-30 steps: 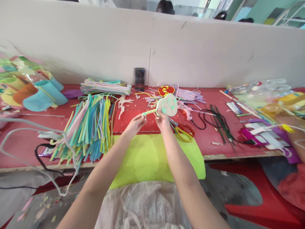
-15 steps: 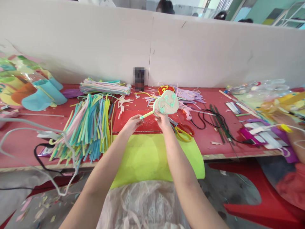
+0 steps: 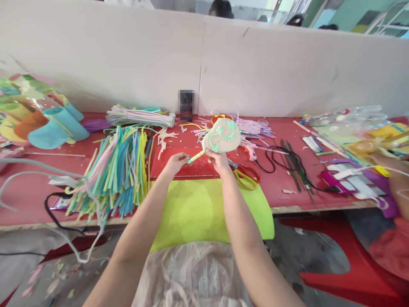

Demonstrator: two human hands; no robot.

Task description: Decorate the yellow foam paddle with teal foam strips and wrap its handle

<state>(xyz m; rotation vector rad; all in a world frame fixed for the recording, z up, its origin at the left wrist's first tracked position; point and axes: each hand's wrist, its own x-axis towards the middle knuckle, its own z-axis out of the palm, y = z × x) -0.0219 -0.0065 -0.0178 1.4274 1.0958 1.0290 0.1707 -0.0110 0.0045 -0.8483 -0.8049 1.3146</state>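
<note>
A round hand fan (image 3: 223, 135) in cream with mint-green edging and small green flowers is held up over the table. Its thin yellow-green handle (image 3: 197, 156) slants down to the left and ends in a teal tip. My right hand (image 3: 217, 160) grips the fan at the lower edge of its head, where the handle joins. The fingers of my left hand (image 3: 177, 163) are pinched together at the handle's teal end. Below both hands lie a red board (image 3: 191, 169) and a lime-yellow sheet (image 3: 204, 209) that hangs over the table's front edge.
Bundled pastel pipe cleaners (image 3: 124, 170) lie left. Scissors (image 3: 246, 177), a glue gun (image 3: 251, 151) with black cord and a purple power strip (image 3: 348, 181) are on the right. A phone (image 3: 186, 105) leans against the white partition (image 3: 128, 59). A co-worker's arm (image 3: 388, 166) shows far right.
The fan has turned slightly, its face now more toward me. My left fingers have shifted a little at the handle's end, and my right hand stays on the fan.
</note>
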